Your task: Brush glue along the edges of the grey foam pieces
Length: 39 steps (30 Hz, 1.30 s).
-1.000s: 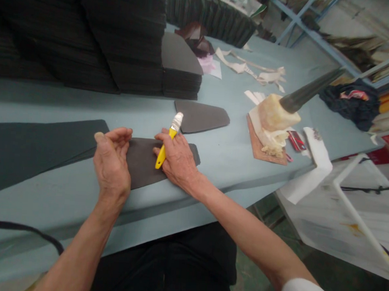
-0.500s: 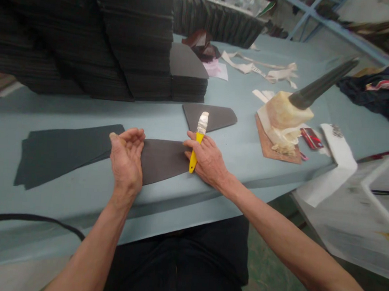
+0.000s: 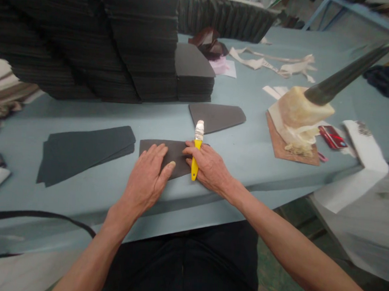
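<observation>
My left hand [image 3: 150,171] lies flat, fingers stretched out, on a dark grey tapered sheet [image 3: 177,155] on the bench. Gripped in my right hand [image 3: 211,164] is a brush [image 3: 197,152] with a yellow handle and a whitish, coated head pointing away from me. That hand also rests on the sheet's right end, which it partly hides. Just beyond lies a similar dark piece [image 3: 218,116]. To the left, several overlapping dark tapered sheets [image 3: 85,152] are fanned out.
Tall stacks of dark sheets [image 3: 121,49] rise at the back left. On the right, a yellowish glue-crusted block [image 3: 310,111] with a thick dark handle sits on a brown board [image 3: 280,144]. Beside it are a red packet [image 3: 332,137] and a white strip [image 3: 367,151].
My left hand has turned from upright at the sheet's left edge to palm down on top of it, further right. My right hand keeps the brush. The view has shifted slightly left.
</observation>
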Tool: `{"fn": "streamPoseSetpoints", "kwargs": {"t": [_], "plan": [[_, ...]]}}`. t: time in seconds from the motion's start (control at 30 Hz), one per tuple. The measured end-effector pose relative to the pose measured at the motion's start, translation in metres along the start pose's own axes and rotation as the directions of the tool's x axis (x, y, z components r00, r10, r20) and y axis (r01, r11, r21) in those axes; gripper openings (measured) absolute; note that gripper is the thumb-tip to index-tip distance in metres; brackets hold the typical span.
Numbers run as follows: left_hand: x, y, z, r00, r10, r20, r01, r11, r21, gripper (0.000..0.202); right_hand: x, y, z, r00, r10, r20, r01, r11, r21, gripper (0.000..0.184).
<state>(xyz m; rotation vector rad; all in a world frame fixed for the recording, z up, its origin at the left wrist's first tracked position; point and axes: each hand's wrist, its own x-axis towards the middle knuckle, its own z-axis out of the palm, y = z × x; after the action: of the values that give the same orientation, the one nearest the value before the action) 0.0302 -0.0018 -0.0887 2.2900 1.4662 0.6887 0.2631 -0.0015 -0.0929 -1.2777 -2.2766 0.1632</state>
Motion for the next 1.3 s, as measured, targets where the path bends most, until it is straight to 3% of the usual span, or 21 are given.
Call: {"fn": "streamPoseSetpoints", "kwargs": {"t": [0.23,0.53,0.93,1.3], "plan": [[0.001,-0.016,-0.011,0.992,-0.067,-0.102,0.070,0.997,0.026,0.067,-0.001,0.002,0.001,1.000,0.019,0.012,-0.019,1.000,0.016,0.023],[-0.003,-0.014,-0.002,0.985,-0.057,-0.163,0.062,0.998,0.028,0.061,0.010,0.001,0.003,0.999,0.049,0.012,-0.049,0.998,-0.031,0.022],[-0.007,-0.015,0.000,0.989,-0.020,-0.145,0.013,0.999,-0.048,0.057,-0.008,0.001,-0.003,0.998,0.052,-0.034,-0.054,0.997,-0.047,0.020],[-0.009,-0.007,-0.012,0.964,-0.136,-0.228,0.081,0.969,-0.233,0.044,-0.012,0.001,0.001,0.994,0.026,-0.103,-0.036,0.995,-0.097,0.017]]}}
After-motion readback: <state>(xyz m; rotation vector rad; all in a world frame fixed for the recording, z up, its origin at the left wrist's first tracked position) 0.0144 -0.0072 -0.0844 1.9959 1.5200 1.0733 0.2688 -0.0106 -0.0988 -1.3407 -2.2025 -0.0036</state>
